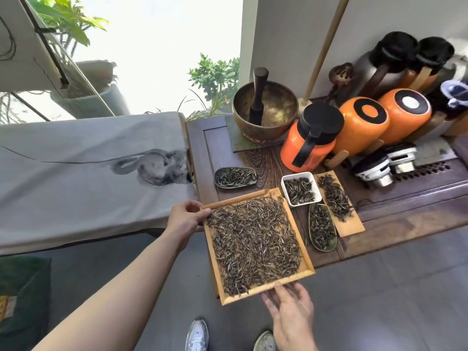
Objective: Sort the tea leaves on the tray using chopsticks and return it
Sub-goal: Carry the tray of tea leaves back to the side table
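Centre frame: the left hand (186, 219) clamps its fingers on the upper-left corner of a bamboo tray (308, 258) of tea leaves (253, 239). The right hand (291, 310) touches the lower rim, fingers straight and slightly apart.

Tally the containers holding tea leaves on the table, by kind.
Wooden tray: 1
White dish: 1
Metal scoops: 2
Flat board: 1
Total: 5

Forearms (126, 287) bare; feet in silver-grey sneakers (197, 334), seemingly mesh, pale laces.
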